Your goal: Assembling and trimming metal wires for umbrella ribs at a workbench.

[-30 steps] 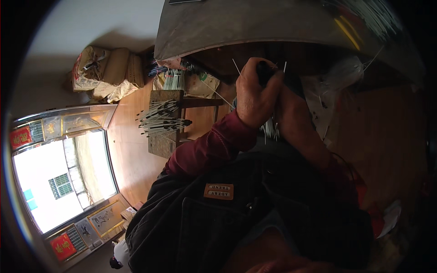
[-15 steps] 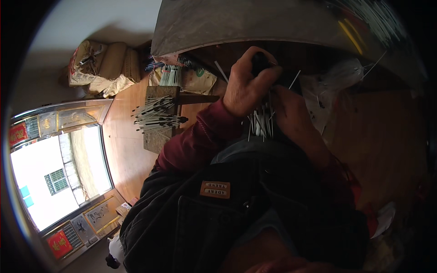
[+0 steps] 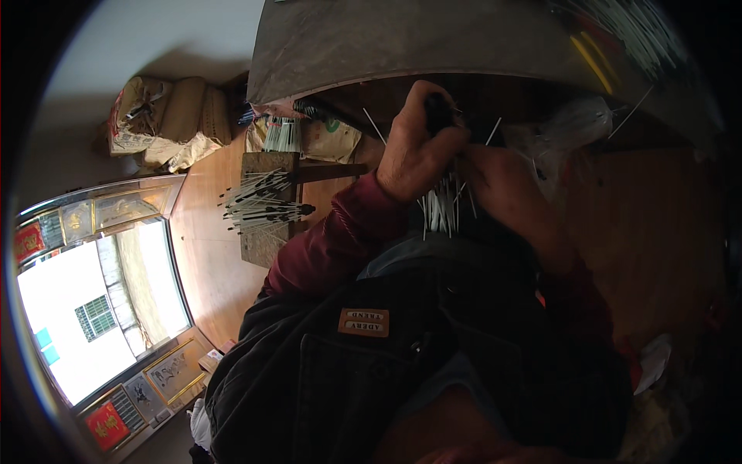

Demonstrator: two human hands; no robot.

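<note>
At the far left a bright window (image 3: 85, 325) fills the curved edge, with framed pictures (image 3: 116, 402) and red panels leaning below it. Above it, a heap of tan sacks (image 3: 166, 124) lies on the wooden floor (image 3: 205, 240). Further right stands a small wooden block (image 3: 267, 205) with a spread of thin white sticks with dark tips (image 3: 259, 205) laid across it, and just behind it lean printed paper bags (image 3: 321, 139) under the edge of a wide grey tabletop (image 3: 433, 39).

In the middle, the left hand (image 3: 413, 151), coming out of a dark red sleeve (image 3: 332, 240), is closed around a dark handle-like object (image 3: 439, 112); what the object is cannot be told. Just below and right of it, a bundle of thin white sticks (image 3: 442, 209) hangs down over the person's lap, above a dark jacket (image 3: 371, 363). The right hand (image 3: 502, 185) lies against the bundle on its right side, fingers curled toward it in shadow; whether it actually grips the sticks cannot be told. A few loose sticks poke up between the two hands.

To the right, a clear plastic bag (image 3: 583, 124) lies near the tabletop's edge
</note>
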